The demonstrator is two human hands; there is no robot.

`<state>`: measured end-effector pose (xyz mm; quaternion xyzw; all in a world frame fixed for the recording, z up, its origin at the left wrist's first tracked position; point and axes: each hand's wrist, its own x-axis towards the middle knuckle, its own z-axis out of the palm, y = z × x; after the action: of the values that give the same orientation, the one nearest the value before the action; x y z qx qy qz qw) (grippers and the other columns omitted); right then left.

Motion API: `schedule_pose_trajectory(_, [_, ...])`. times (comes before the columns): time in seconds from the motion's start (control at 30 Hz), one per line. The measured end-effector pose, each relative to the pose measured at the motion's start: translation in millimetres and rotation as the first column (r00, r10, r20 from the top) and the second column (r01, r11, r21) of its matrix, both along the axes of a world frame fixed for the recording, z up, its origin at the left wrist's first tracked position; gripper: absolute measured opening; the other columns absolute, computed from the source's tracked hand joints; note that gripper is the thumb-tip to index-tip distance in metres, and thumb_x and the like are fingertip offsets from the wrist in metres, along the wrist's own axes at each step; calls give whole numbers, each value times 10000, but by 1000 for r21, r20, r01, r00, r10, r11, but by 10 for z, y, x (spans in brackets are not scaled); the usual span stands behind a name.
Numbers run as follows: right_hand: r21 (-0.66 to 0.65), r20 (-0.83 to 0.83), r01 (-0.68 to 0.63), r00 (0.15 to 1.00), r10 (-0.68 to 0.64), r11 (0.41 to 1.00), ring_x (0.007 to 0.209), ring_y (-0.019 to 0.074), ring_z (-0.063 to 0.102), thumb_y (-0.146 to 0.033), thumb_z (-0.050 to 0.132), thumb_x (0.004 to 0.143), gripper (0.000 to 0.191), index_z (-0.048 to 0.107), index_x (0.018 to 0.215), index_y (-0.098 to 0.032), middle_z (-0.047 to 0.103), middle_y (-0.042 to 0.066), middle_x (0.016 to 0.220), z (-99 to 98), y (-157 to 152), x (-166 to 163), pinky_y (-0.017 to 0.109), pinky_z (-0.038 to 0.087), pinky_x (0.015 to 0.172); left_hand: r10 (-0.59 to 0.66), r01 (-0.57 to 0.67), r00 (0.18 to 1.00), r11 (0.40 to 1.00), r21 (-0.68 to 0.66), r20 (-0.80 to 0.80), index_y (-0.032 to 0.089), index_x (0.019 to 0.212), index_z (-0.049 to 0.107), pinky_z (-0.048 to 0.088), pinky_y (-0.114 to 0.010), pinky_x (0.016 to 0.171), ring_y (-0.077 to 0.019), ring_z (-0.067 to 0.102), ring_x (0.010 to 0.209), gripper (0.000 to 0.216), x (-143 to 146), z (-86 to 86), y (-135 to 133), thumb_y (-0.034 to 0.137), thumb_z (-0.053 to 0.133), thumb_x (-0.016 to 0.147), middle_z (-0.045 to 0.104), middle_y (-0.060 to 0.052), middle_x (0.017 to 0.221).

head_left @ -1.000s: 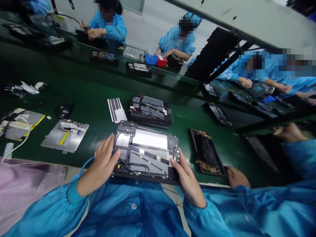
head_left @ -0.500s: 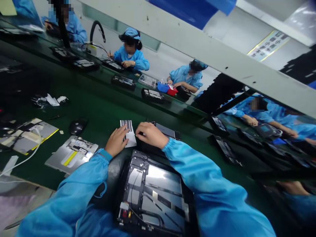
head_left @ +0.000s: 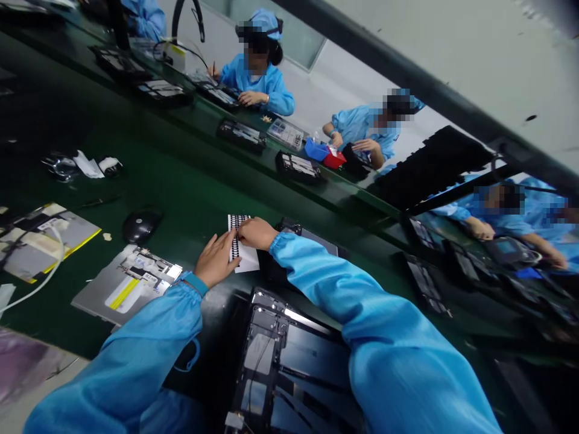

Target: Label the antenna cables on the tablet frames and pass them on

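A white sheet with rows of small black stickers (head_left: 248, 259) lies on the green bench ahead of me. Flat across its left edge rests my left hand (head_left: 216, 256), fingers stretched out. My right hand (head_left: 256, 232) is over the sheet's upper part, thumb and fingers pinched together at the black pieces; whatever is between the fingertips is hidden. Close to me sits an opened tablet-like device (head_left: 312, 361) with grey panels, cables and a black frame, partly covered by my right sleeve. Behind my right wrist is another dark device (head_left: 316, 241).
Left of my hands are a black computer mouse (head_left: 142, 224), a grey metal panel with a yellow strip (head_left: 122, 289) and a taped grey panel with a white cable (head_left: 45, 241). Across the bench, co-workers in blue handle similar devices (head_left: 298, 167). A shelf beam crosses above.
My right hand has moved left, from beside the sheet onto its black pieces. My left hand stays on the sheet. The view has shifted and tilted a little.
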<state>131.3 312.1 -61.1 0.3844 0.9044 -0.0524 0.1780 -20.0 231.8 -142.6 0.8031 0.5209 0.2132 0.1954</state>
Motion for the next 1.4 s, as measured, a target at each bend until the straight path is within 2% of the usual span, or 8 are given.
schedule_pose_trajectory(0.13, [-55,-63,59,996,-63,997,996,208,678,-246,673,938,160,677,1018,-107,706,91,1077,126,42,-21,383,542,905,-13,13,999,1000,-1,-31,115,1572,222,199,-459,1255,-265,368,1478,775,6,35,17,366,558,921,389,-160,1590])
schedule_pose_trajectory(0.3, [-64,-365,183,911,-194,981,933,149,674,-78,442,947,205,622,1045,-80,725,96,1025,770,-227,289,250,492,823,-43,44,998,999,20,-37,104,1551,268,197,-504,1250,-299,349,1483,733,13,78,66,370,557,933,376,-167,1596])
schedule_pose_trajectory(0.47, [-370,-785,239,436,-439,898,637,101,638,-56,560,786,109,631,788,-139,683,-16,699,1291,-1621,751,200,496,627,-67,65,998,993,98,14,99,1515,353,237,-542,1232,-340,390,1451,681,17,60,103,367,588,935,432,-187,1557])
schedule_pose_trajectory(0.6, [-576,-736,264,244,-632,773,664,123,689,-89,662,799,70,689,826,-148,738,16,741,1157,-2827,893,228,563,652,-56,29,991,976,214,121,97,1430,476,349,-557,1178,-340,423,1423,586,6,127,110,443,573,967,472,-172,1523])
schedule_pose_trajectory(0.7, [-477,-820,303,184,-542,825,753,137,717,-121,685,877,44,704,881,-160,756,43,812,921,-3391,847,240,579,710,-27,-45,974,950,308,227,169,1358,560,417,-592,1125,-323,485,1379,499,-44,343,-5,487,565,973,514,-144,1486])
schedule_pose_trajectory(1.0, [-41,-924,404,332,-188,914,1048,187,658,-76,535,989,168,583,1119,-170,700,113,1099,541,-3948,659,328,537,893,-186,19,933,881,472,309,240,1135,683,538,-428,1021,-205,652,1155,196,-311,1290,-1728,210,619,953,693,-20,1226])
schedule_pose_trajectory(1.17, [59,-872,453,457,-175,889,1054,211,624,-96,558,985,136,596,1090,-174,668,127,1213,417,-3936,713,364,503,882,-484,348,858,792,501,169,183,1061,696,533,-377,980,-211,638,1148,159,-158,1192,-2338,126,650,919,723,-68,1118])
schedule_pose_trajectory(1.4, [71,-848,464,494,-192,883,1019,202,612,-147,572,995,115,613,1095,-186,676,104,1201,354,-3922,694,360,485,867,-512,366,844,768,525,161,174,1006,705,527,-372,969,-208,679,1064,114,-8,1041,-2392,141,669,903,750,-69,1046])
